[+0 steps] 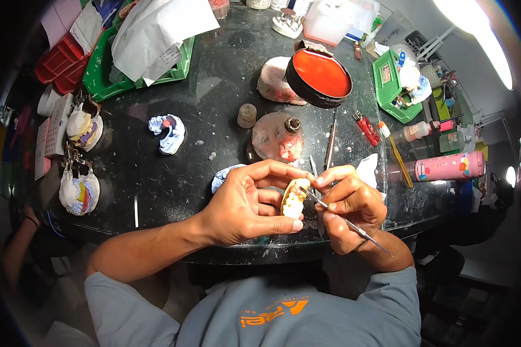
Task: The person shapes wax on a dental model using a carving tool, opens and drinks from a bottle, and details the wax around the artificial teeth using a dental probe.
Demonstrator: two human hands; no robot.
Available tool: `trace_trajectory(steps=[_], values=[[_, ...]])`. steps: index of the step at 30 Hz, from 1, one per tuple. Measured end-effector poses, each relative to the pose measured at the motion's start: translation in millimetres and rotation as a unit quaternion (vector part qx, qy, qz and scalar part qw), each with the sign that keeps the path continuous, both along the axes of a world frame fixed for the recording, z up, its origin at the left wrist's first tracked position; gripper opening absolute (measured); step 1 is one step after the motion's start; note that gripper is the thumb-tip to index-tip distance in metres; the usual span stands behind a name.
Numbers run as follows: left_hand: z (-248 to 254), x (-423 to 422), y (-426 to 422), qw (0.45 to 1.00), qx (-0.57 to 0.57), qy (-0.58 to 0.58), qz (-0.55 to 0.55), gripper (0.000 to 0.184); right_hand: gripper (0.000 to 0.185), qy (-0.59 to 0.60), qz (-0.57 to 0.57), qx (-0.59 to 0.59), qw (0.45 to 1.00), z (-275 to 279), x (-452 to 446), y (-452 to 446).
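Observation:
My left hand (237, 199) is closed around a small yellowish dental cast (293, 206), its row of teeth turned toward the right. A thin metal dental carver (360, 232) sits in the pinched fingers of my right hand (356, 208). Its upper tip reaches the top part of the cast; whether it touches is too small to tell. The other end points down and right, past my palm. Partly hidden behind my left hand lies a pale blue moulded piece (224, 175). A crumpled white tissue (367, 169) is just beyond my right hand.
Beyond my hands stands a round glass burner (272, 136), with a tin of red wax (321, 73) behind it. A knife (331, 141), red lighter (366, 129) and pink bottle (450, 166) lie rightward. Mounted casts (79, 188) and a blue-white mould (171, 137) are leftward.

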State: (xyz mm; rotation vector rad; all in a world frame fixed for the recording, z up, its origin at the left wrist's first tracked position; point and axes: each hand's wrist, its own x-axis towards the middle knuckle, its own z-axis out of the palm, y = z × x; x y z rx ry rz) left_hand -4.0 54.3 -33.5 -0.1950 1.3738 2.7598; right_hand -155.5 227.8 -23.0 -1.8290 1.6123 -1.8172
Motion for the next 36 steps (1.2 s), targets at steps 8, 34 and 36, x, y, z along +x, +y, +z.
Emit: trace_trajectory(steps=[8,34,36], values=[[1,0,0,1.000,0.004,0.004,0.000,0.066,0.013,-0.032,0.000,-0.009,0.999,-3,1,1],[4,0,1,1.000,0.005,0.004,0.006,0.069,0.016,-0.038,-0.044,-0.007,0.998,-4,-16,-6],[2,1,0,1.000,0.003,0.005,0.006,0.069,0.014,-0.023,-0.055,-0.013,0.998,3,-7,-6]])
